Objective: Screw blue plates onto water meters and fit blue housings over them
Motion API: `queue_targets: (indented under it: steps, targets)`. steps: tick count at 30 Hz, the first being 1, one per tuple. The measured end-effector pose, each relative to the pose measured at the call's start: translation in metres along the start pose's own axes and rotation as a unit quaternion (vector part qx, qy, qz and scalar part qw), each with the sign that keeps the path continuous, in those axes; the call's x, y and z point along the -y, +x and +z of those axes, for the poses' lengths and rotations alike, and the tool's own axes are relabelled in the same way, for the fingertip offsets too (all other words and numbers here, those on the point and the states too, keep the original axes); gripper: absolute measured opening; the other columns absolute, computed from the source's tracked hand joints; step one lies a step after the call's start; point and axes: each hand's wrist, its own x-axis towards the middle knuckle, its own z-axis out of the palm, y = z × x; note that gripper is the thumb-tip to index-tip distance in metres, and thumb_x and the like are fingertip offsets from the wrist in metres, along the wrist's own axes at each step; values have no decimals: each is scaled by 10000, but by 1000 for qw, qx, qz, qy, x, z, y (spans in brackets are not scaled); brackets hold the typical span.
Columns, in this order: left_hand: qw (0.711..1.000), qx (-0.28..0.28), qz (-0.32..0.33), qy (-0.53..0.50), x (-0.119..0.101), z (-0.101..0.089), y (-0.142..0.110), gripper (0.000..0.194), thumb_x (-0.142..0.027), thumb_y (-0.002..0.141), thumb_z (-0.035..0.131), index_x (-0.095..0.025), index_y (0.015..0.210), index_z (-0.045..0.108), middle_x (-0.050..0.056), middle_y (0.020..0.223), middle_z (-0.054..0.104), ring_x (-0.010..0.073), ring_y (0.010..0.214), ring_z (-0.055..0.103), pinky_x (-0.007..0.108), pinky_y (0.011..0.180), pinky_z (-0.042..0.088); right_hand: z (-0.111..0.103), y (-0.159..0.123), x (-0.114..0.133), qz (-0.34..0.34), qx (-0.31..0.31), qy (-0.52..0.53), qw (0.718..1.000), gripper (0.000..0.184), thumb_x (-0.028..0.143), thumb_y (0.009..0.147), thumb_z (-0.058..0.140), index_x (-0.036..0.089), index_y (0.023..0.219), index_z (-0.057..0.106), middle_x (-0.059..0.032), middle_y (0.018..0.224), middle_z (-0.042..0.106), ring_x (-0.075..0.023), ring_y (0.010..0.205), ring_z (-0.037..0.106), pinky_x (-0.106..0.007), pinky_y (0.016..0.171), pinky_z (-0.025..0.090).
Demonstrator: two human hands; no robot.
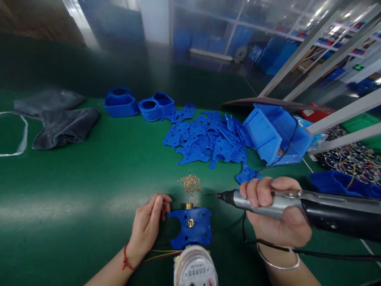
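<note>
Here's the right hand, wrapped firmly around the driver, bit pointing left, its tip right by the near edge of the screws; whether it touches one, I can't tell. Over on the other side, the left hand rests with its fingers curled in, just beside the plate; its fingertips are tucked from sight, so whether it grips anything, I can't say.

And the plate lies between the two hands, nearer the left, a brass insert showing in its middle and a brass ring at its far edge. Right below it, the meter sits dial up, coloured wires reaching out to its left.

Beyond the screws, blue plates lie heaped, a blue bin tipped toward us at their right, two blue housings behind at the left.
</note>
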Motion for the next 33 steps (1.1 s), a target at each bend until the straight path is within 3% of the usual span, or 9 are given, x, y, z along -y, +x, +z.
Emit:
queue_targets:
  steps: [15, 33]
  targets:
    - [1000, 8, 22, 12, -2, -3, -1, 377, -401, 990, 329, -178, 863, 605, -29, 617, 568, 84, 485, 493, 190, 489, 396, 4, 3, -17, -39, 54, 40, 997, 201, 364, 804, 653, 226, 950, 632, 36, 617, 499, -107, 525, 453, -270, 515, 380]
    - [994, -15, 85, 62, -4, -2, -3, 318, -298, 974, 362, -180, 841, 626, -37, 575, 545, 86, 471, 505, 183, 497, 405, 3, 0, -20, -31, 46, 41, 998, 187, 344, 803, 636, 227, 948, 625, 30, 623, 485, -112, 515, 434, -282, 494, 353]
